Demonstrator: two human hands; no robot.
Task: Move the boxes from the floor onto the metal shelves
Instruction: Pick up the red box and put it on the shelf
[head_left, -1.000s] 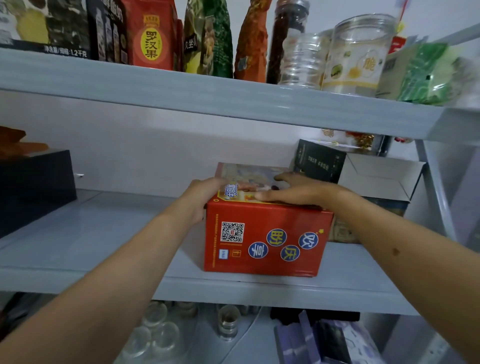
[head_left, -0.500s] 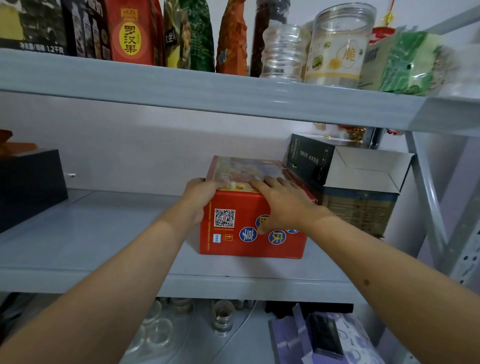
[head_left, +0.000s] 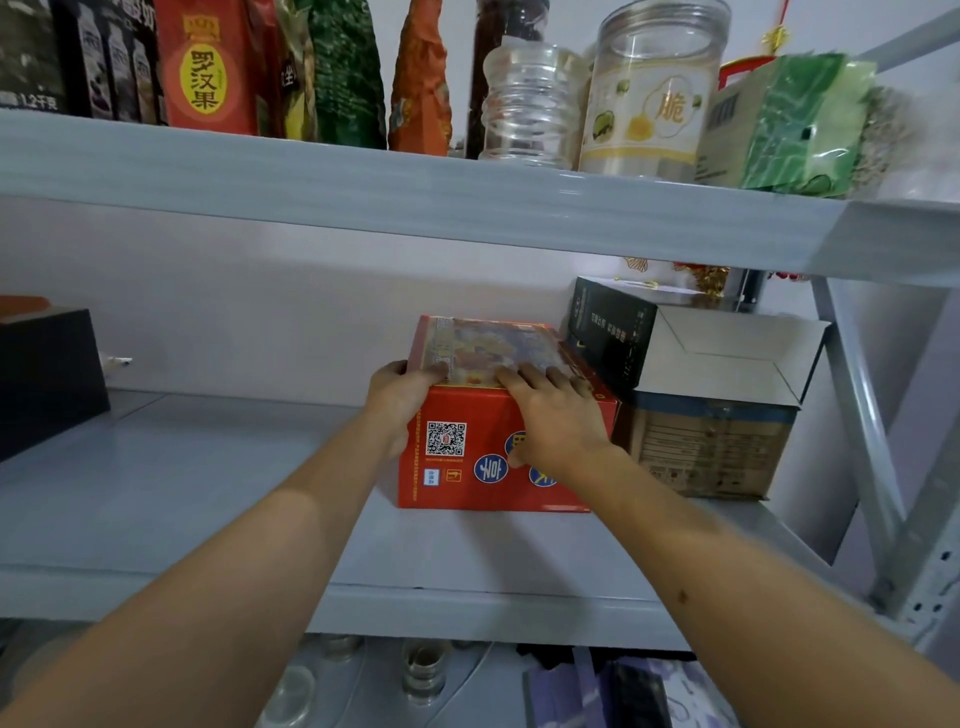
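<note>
Upper left of the frame, a red packet (head_left: 208, 67) reads "罗汉果"; the clear jar (head_left: 649, 98) reads "脆"; the red box (head_left: 467, 457) carries a QR code.

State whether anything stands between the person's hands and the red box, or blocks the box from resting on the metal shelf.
Nothing visible does. The left hand and right hand already touch the red box, which sits on the middle shelf beside a cardboard box.

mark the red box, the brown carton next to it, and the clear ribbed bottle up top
red box (head_left: 457, 483), head view, front face below the QR code
brown carton (head_left: 711, 457), head view, printed front face
clear ribbed bottle (head_left: 524, 104), head view, middle of its ribbed body
</note>
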